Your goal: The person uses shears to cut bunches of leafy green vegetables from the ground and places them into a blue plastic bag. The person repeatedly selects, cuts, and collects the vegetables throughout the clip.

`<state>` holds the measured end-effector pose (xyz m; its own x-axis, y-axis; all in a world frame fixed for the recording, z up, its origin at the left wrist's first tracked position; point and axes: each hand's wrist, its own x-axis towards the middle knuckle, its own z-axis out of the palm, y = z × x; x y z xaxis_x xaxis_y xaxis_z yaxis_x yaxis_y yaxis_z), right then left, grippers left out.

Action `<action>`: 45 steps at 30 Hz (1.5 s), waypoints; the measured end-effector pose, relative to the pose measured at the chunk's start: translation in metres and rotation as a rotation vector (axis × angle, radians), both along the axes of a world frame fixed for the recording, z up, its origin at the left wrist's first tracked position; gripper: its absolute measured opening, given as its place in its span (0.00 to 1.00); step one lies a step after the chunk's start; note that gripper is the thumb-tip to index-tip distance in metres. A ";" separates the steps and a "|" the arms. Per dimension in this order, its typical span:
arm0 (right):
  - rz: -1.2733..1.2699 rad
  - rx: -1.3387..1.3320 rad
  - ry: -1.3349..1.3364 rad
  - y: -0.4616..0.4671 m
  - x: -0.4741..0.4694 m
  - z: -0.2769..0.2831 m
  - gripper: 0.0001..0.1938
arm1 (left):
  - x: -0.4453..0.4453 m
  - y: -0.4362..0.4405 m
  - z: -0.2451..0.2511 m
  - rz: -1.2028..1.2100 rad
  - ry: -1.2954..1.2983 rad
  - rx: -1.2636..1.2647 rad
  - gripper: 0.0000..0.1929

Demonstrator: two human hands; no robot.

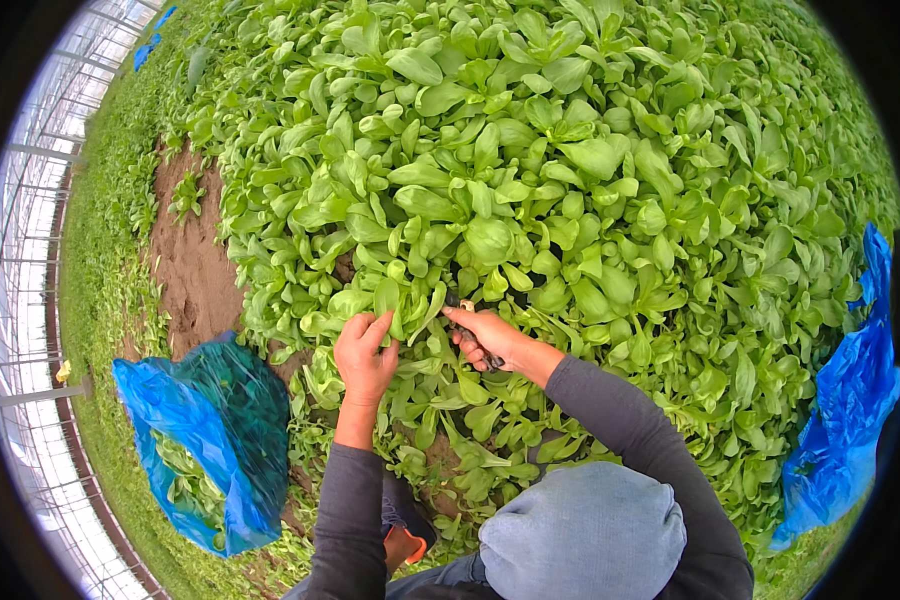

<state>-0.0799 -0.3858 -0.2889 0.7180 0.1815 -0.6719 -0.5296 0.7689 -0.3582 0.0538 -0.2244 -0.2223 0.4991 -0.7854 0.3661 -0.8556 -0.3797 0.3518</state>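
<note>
My left hand [366, 352] pinches a green leaf [386, 298] of a leafy plant between thumb and fingers. Just to its right, my right hand [489, 337] is closed around a small dark-handled tool [495, 362]. The tool's working end is too hidden among leaves to identify. Both hands are low in the front edge of a dense bed of leafy greens [487, 240]. Loose-looking leaves and stems [480, 416] spread below my hands.
An open blue plastic bag [251, 517] with leaves inside stands left. Another blue plastic sheet or bag [844, 405] lies right. Bare soil [195, 262] shows at left, beside the greenhouse wall [26, 262]. My shoe [409, 517] and rounded blue cloth [585, 532] are below.
</note>
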 end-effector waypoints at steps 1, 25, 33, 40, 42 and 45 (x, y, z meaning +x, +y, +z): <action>-0.022 -0.069 -0.046 0.002 -0.008 0.004 0.23 | -0.002 0.003 0.005 -0.014 -0.025 -0.036 0.20; 0.176 -1.957 -0.115 0.009 -0.087 0.108 0.17 | -0.031 0.006 0.049 -0.590 -0.317 0.209 0.17; 0.306 -1.940 -0.019 0.010 -0.082 0.096 0.17 | -0.031 0.008 0.049 -0.591 -0.325 0.227 0.18; -0.189 -1.603 -0.061 0.003 -0.094 0.097 0.17 | -0.028 0.023 0.062 -0.385 -0.141 0.034 0.22; -0.282 -1.363 -0.087 -0.001 -0.098 0.094 0.16 | -0.021 0.034 0.072 -0.177 0.048 -0.184 0.19; -0.319 -1.085 -0.135 -0.003 -0.103 0.084 0.15 | 0.006 0.068 0.104 0.092 0.249 -0.424 0.09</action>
